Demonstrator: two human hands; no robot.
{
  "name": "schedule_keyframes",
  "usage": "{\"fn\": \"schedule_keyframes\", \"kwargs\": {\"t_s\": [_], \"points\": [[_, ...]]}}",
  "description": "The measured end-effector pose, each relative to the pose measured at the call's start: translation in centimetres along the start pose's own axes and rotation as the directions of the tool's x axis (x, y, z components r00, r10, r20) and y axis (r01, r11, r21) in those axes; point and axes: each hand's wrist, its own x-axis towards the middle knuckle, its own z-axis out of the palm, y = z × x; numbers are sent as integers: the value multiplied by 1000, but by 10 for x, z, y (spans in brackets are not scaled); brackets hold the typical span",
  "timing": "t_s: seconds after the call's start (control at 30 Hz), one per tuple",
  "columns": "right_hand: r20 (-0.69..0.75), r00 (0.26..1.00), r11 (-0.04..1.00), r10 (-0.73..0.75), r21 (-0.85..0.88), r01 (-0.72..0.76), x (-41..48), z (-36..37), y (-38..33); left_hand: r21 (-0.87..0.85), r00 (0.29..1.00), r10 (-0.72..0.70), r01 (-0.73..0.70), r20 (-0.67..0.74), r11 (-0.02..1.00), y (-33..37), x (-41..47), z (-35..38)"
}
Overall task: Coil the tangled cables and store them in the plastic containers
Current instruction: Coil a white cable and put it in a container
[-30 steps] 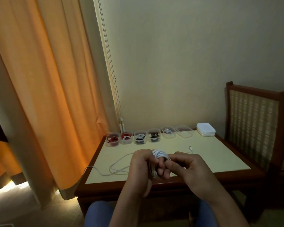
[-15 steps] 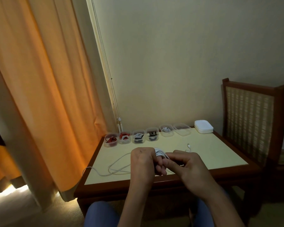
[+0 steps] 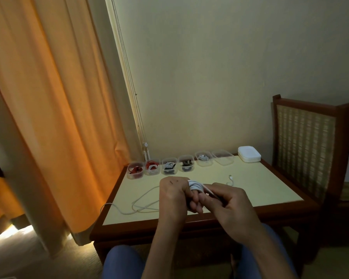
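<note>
Barely shifted, lower centre: left hand [image 3: 172,195] gripping thin white cable [image 3: 195,186] coiled round fingers | right hand [image 3: 230,207] pinching its strand | slack on cream wood-rimmed table [image 3: 260,184]

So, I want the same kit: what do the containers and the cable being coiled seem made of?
Containers: clear glossy plastic, it seems; coiled cables show through their walls. Cable: white, smooth, matte sheath, probably rubbery plastic; it bends in tight loops round the left hand.
</note>
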Motion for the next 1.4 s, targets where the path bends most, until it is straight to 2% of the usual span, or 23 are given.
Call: {"fn": "schedule_keyframes", "kwargs": {"t_s": [0.13,0.33,0.57,0.63,0.67,0.73,0.77,0.87,0.97,1.13,1.27,1.4], "points": [[-31,998,998,-50,-45,49,1,-1,5,10,983,186,-186,3,983,5,-11,10],[-73,994,980,-78,-188,63,0,2,4,-66,974,211,-217,-87,974,-3,-9,13],[-93,992,968,-87,-242,63,-1,0,-4,47,936,312,-309,-164,950,-6,-8,18],[-101,992,985,-82,-161,65,-7,-5,-6,78,934,261,-249,-244,965,-1,9,3],[-119,989,989,-88,-133,72,-10,-6,-6,39,929,194,-192,-315,981,4,19,-8],[-155,984,989,-86,-135,65,-12,-6,-11,-54,909,139,-174,-394,983,11,29,-27],[-170,982,987,-88,-146,63,-8,-4,-13,-64,916,155,-191,-370,979,17,29,-27],[-209,974,974,-92,-221,45,5,5,-11,86,965,173,-158,-197,984,15,20,-10],[-262,961,978,-90,-206,36,11,3,-8,123,987,153,-145,-54,982,10,16,-2],[-288,953,977,-95,-210,34,10,-2,-11,154,986,160,-166,50,974,13,11,-8],[-303,947,977,-103,-209,39,9,-2,-11,375,954,176,-260,244,890,16,5,-16],[-341,933,973,-112,-228,34,8,-8,-7,273,932,63,-168,356,947,21,-6,-22]]}}
